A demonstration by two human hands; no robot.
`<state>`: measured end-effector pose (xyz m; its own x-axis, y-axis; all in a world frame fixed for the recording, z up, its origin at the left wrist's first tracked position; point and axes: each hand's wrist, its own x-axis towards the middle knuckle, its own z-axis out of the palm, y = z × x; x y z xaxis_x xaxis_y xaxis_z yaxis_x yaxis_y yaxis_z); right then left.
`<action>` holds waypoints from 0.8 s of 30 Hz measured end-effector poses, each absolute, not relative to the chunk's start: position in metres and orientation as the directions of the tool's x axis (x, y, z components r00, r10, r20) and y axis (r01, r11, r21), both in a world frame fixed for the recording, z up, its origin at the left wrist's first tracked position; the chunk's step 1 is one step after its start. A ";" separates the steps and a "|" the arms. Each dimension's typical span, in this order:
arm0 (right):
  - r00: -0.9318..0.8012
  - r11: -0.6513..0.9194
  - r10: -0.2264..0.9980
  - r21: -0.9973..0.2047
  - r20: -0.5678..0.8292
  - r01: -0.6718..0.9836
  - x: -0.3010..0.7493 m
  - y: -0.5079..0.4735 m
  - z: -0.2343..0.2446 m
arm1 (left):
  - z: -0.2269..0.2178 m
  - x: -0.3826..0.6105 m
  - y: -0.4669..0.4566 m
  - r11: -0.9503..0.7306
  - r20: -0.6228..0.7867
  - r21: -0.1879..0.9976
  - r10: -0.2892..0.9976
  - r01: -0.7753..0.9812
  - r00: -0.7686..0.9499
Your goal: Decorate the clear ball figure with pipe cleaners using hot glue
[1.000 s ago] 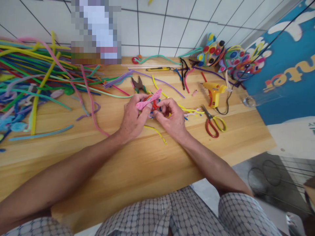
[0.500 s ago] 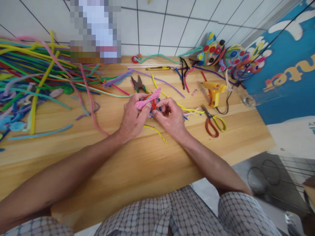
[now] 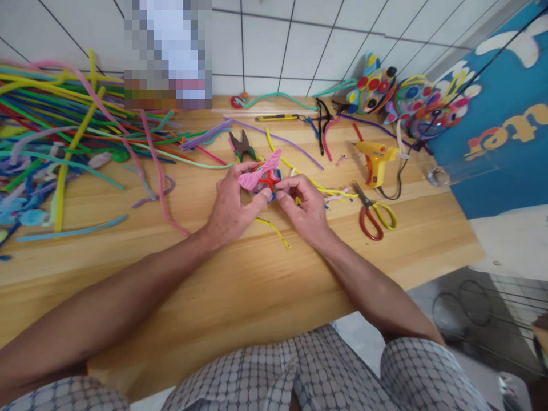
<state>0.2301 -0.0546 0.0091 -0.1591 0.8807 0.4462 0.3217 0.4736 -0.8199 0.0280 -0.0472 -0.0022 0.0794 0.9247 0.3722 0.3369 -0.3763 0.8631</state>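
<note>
Over the middle of the table I hold a small pipe-cleaner craft piece (image 3: 268,181) with pink wing-like loops on top and red and blue strands below. My left hand (image 3: 233,200) wraps round its left side, thumb on the front. At its right edge, my right hand (image 3: 305,204) is closed, thumb and forefinger pinching close to the blue rim; what lies between those fingertips is too small to make out. A yellow pipe cleaner (image 3: 276,233) lies just below the hands. Pliers (image 3: 243,145) with dark jaws rest right behind the left hand.
A pile of coloured pipe cleaners (image 3: 51,120) covers the left. Scissors (image 3: 371,211) and a corded yellow glue gun (image 3: 377,162) lie to the right. A yellow cutter knife (image 3: 277,118) is at the back, and decorated colourful figures (image 3: 373,88) stand against the wall.
The craft piece has turned slightly, so more of its red and blue front shows. My right fingers have shifted a little toward its right edge, and my left thumb has moved lower.
</note>
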 end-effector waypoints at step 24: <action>-0.084 0.423 0.906 -0.886 0.415 0.192 0.228 -0.057 0.005 | -0.002 0.034 -0.050 -0.378 0.415 0.772 0.909 0.512 0.045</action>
